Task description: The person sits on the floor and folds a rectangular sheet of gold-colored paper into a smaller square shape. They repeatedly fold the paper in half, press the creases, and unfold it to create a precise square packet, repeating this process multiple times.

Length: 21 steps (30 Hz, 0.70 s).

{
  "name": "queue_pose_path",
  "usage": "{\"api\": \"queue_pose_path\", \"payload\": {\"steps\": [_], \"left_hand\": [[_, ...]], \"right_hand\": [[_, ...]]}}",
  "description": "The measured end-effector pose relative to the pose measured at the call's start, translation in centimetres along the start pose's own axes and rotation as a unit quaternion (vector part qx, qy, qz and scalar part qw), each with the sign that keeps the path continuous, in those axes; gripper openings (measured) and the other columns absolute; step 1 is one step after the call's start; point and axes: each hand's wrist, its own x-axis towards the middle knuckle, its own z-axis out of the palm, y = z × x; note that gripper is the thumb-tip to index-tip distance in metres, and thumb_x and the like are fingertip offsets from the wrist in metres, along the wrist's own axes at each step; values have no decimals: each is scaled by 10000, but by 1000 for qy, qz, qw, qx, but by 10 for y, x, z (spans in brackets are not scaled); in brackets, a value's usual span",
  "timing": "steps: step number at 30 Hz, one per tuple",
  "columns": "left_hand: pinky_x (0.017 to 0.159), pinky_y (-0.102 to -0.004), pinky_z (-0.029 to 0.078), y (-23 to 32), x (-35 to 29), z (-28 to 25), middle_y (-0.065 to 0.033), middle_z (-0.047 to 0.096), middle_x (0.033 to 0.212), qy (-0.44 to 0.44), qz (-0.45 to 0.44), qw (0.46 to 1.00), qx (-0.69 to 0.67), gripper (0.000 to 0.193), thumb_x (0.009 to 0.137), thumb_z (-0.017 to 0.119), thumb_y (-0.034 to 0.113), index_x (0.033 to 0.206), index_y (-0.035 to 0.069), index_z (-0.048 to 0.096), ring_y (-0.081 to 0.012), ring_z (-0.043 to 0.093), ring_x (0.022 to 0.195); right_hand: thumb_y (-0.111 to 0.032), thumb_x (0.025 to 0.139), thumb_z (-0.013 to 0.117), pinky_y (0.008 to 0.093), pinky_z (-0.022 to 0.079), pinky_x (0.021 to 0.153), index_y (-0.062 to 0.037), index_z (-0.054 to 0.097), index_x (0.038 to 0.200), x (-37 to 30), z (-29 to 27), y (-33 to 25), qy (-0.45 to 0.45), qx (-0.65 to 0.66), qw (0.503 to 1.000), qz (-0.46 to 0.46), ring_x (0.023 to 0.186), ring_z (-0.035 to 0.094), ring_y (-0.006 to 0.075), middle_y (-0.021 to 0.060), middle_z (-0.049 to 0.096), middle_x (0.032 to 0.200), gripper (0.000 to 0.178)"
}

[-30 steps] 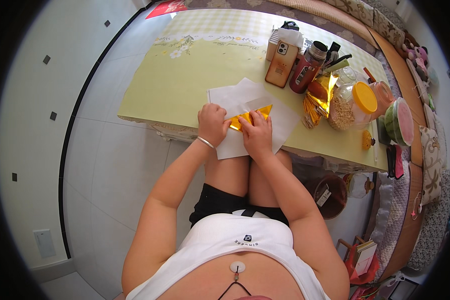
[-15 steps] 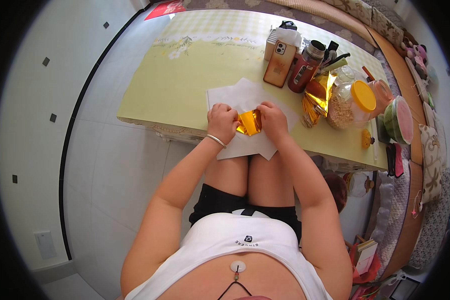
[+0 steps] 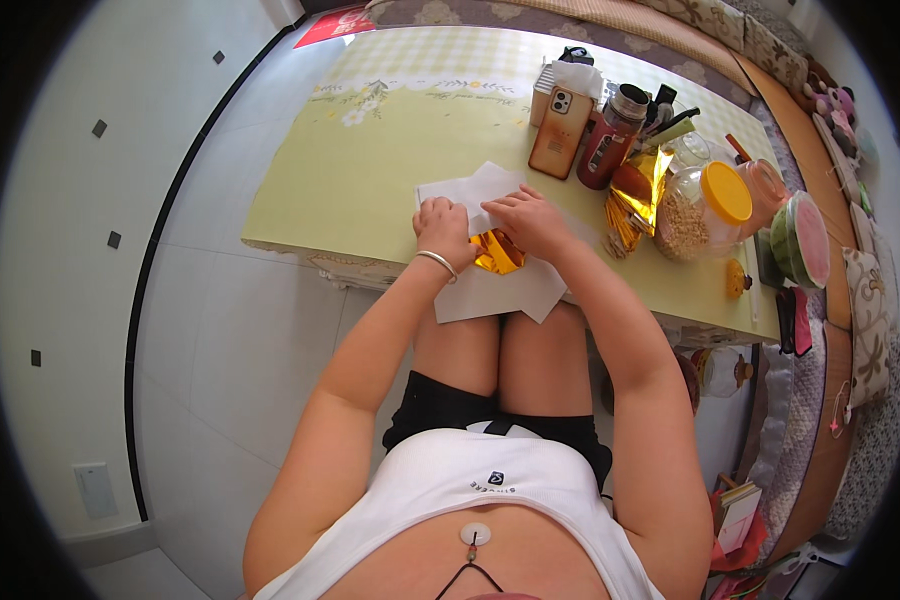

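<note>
Both hands are working a small shiny gold foil sheet [image 3: 497, 250] that sits on a white paper sheet [image 3: 490, 290] hanging a bit over the near edge of the pale yellow-green desk [image 3: 370, 170]. The left hand [image 3: 443, 228] is curled down with its grip closed on the foil's left edge, silver bangle on the wrist. The right hand [image 3: 530, 220] lies across the top of the foil, fingers pressing it flat against the paper, so that grip is closed on the foil too as far as I can tell.

Looks to me like a folding or creasing step. If you're doing this kind of thing, I'd say line the edges up first, pin one side with the left fingers, then run the right fingertips along the fold so the foil doesn't spring back or wrinkle. Foil is slippery and tears easily, so go gentle.

Off to the right, well apart from the hands: a clear jar with an orange lid [image 3: 705, 205], a tan phone propped upright [image 3: 560, 130], and more gold foil [image 3: 640, 190] bunched beside the jar.
</note>
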Motion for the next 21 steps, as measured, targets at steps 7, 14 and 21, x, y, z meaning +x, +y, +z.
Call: {"api": "queue_pose_path", "payload": {"steps": [7,14,21], "left_hand": [[961,-452,403,5,-4,-4,-111,576,1105,58,25,997,-35,525,648,885,273,1046,86,600,-321,535,1113],[766,-426,514,9,-26,23,-116,580,860,163,205,961,-85,61,771,648,53,809,51,601,-319,591,861],[929,-403,527,21,-50,31,-175,692,1137,211,230,949,-41,296,826,625,75,1096,-28,689,-327,638,1050]], "right_hand": [[-20,809,627,417,426,1068,-97,675,1199,-11,6,20,177,78,981,21,1162,607,277,64,693,1203,400],[-57,807,682,397,534,882,-66,690,1023,-57,-2,-2,121,98,985,80,1005,641,301,79,689,1064,217],[-45,804,659,374,545,886,-89,710,1091,-56,14,-5,199,31,979,-29,1012,645,275,68,688,1105,295]]}}
